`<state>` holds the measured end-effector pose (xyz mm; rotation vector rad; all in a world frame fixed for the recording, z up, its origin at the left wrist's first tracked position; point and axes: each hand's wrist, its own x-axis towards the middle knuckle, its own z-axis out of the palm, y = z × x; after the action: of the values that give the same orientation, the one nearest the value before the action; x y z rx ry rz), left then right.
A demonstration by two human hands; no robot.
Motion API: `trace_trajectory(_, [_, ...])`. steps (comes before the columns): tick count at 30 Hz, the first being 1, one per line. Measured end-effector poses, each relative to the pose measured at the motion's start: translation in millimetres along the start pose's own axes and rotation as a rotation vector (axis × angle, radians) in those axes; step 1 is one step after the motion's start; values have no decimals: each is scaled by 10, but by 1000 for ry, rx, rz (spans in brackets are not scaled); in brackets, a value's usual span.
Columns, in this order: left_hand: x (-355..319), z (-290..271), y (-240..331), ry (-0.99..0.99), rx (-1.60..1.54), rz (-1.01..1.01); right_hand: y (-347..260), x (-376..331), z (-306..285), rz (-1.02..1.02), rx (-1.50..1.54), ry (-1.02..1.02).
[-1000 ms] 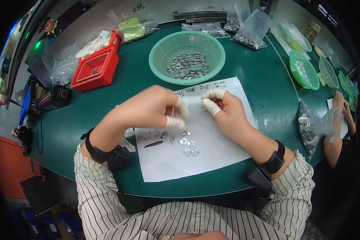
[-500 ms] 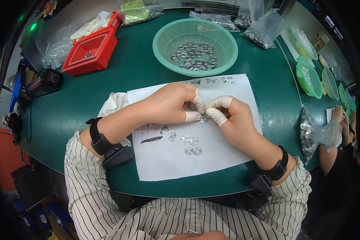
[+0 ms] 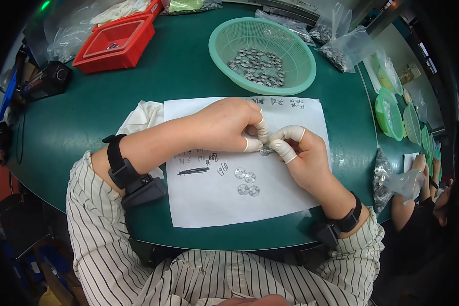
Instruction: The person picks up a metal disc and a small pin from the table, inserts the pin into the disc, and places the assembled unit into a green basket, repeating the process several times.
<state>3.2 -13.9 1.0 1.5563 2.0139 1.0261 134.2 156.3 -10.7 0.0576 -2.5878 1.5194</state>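
Observation:
My left hand [image 3: 228, 125] and my right hand [image 3: 301, 153] meet over a white sheet of paper [image 3: 214, 199], fingertips in white finger cots. Between them they pinch a small round metal washer [image 3: 264, 150]. Several more washers [image 3: 247, 182] lie on the paper just below my hands. Each wrist carries a black band. A green mesh basket [image 3: 290, 76] with a heap of the same metal parts stands beyond the paper.
A red plastic tray [image 3: 116, 43] sits at the far left. Clear bags of metal parts [image 3: 341, 48] lie at the back right, green bowls [image 3: 390, 115] at the right edge. A white cloth [image 3: 140, 117] lies under my left forearm. Another person's hand [image 3: 410, 178] holds a bag at the right.
The view has shifted so the table sits higher in the picture. My hands have kept together over the paper, working a washer between the fingertips.

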Motion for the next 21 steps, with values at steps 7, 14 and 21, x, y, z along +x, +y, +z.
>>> trace_trajectory(7, [-2,-39,40,-34,-6,-36,-86,38,-25,-412,-366,-43])
trace_trajectory(14, [8,-59,51,-47,-2,-67,-62,9,51,-276,-308,14])
trace_trajectory(21, [16,-7,21,-35,19,-56,-23,-6,44,-317,-330,5])
